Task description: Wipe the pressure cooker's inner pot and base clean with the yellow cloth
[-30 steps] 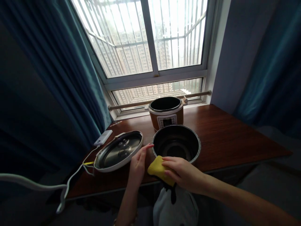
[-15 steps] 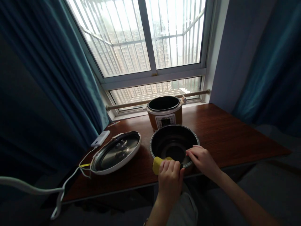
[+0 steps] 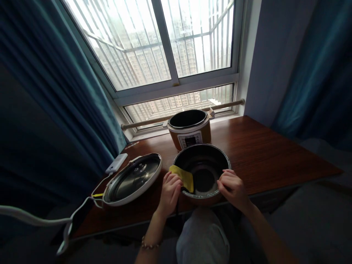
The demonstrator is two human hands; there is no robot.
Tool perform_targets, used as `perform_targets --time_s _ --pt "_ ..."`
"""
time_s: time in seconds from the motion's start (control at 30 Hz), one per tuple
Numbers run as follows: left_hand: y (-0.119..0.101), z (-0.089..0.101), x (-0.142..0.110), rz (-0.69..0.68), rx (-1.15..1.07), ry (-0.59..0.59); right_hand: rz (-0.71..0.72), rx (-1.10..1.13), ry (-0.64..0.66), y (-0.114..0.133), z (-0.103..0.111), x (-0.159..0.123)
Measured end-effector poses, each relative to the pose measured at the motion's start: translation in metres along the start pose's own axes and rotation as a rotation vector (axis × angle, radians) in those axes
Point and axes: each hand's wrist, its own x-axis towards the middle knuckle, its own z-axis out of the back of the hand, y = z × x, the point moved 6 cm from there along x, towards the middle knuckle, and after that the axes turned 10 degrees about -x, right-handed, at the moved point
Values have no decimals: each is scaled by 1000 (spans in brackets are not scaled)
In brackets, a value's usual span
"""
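Note:
A dark inner pot with a pale rim sits at the table's front edge, its opening tilted toward me. My left hand is closed on a yellow cloth at the pot's left rim, and the cloth hangs over onto the inner wall. At the right rim, my right hand grips the pot with bent fingers. Right behind the pot stands an orange and white cooker body with a control panel, its top uncovered. The cooker's round lid lies to the left, inner metal side up.
The brown wooden table reaches to the window sill. Behind the lid lies a white power bank-like device with a white cable running off the left edge. Blue curtains hang on both sides of the barred window.
My left hand has moved left along the rim with the yellow cloth, from the front to the left side. My right hand stays at the right rim. The view has shifted slightly.

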Motion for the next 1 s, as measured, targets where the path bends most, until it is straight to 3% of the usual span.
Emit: perform_targets --time_s 0.13,0.43,0.63,0.83,1.0 --pt "33 11 23 71 -116 -8 -2 1 -28 -1 0 -1" --pt "77 4 93 83 -238 225 18 -12 7 -1 -1 0" --pt "86 -11 120 46 -257 308 18 -18 -25 -1 -2 -1" --pt "78 -32 145 -42 -252 417 26 -23 -45 1 -1 0" --pt "82 -33 148 -19 -245 405 47 -41 -142 2 0 -1"
